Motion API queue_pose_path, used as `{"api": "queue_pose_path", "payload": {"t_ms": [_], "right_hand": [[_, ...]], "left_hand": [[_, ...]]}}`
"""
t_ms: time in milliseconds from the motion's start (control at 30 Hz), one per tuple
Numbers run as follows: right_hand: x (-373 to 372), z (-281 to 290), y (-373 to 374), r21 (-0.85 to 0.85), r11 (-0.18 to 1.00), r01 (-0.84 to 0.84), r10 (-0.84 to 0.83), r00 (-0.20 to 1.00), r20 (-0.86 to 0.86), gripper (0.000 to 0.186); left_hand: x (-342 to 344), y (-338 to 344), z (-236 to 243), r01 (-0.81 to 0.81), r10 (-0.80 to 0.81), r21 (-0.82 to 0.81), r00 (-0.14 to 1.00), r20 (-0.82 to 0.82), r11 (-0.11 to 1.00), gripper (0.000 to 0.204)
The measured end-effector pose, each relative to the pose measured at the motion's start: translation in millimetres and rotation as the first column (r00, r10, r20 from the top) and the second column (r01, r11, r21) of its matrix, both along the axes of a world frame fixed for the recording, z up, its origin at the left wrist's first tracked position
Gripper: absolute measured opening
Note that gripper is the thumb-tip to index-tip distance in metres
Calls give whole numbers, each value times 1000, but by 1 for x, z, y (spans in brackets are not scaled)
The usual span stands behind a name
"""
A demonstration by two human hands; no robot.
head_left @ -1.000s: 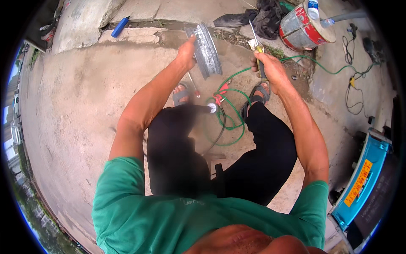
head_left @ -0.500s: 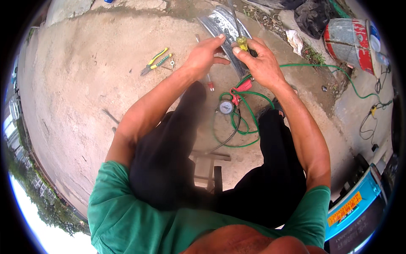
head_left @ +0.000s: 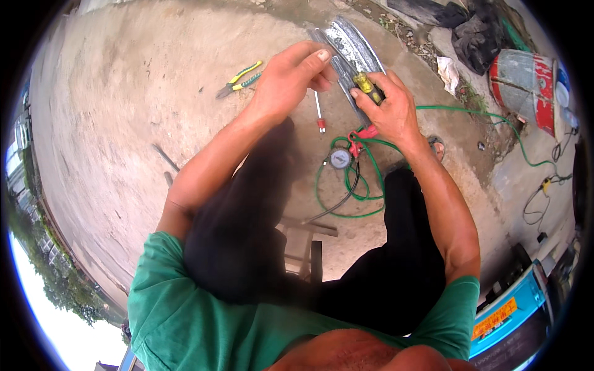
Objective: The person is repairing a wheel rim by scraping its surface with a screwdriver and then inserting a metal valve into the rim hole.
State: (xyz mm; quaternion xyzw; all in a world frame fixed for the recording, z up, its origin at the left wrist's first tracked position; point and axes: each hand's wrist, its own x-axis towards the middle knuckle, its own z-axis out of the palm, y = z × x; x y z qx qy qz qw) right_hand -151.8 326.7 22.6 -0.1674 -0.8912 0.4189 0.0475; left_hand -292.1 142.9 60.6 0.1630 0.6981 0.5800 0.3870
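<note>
My right hand (head_left: 393, 108) is wrapped round the yellow and black handle of a screwdriver (head_left: 367, 87); its shaft cannot be made out. Beyond it lies a curved grey and white piece like a wheel rim (head_left: 356, 46), with a dark grey strip along its near side. At the left of this piece my left hand (head_left: 294, 74) is closed, fingers curled in and thumb against them; whatever they may pinch is hidden. Under that hand, a tool with a red end and thin metal shaft (head_left: 321, 125) rests on the ground. Yellow and green pliers (head_left: 238, 81) lie farther left.
Between my legs are a round gauge (head_left: 340, 158) with a red fitting and a coiled green hose (head_left: 365, 179), which runs off right. A grey and red bucket (head_left: 523, 86) stands far right, near a black bag (head_left: 476, 40). A wooden stool (head_left: 303, 238) is beneath me.
My left hand's fingers, spread before, have curled closed. The screwdriver has tipped in my right hand, and its shaft no longer shows. The whole view has shifted slightly.
</note>
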Motion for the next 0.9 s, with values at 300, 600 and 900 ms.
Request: {"api": "queue_pose_path", "payload": {"t_ms": [300,600,900], "right_hand": [[3,-3,-2,-103,988,-115,101,987,-128,47],[1,-4,12,9,998,-57,57,998,13,106],[-10,10,-9,-101,993,-59,79,975,210,84]], "left_hand": [[-36,-25,-9,-351,272,352,928,256,868,33],[-24,-64,-66,1,34,-330,995,97,944,39],[-49,-57,-40,121,-404,-510,772,-491,852,35]]}}
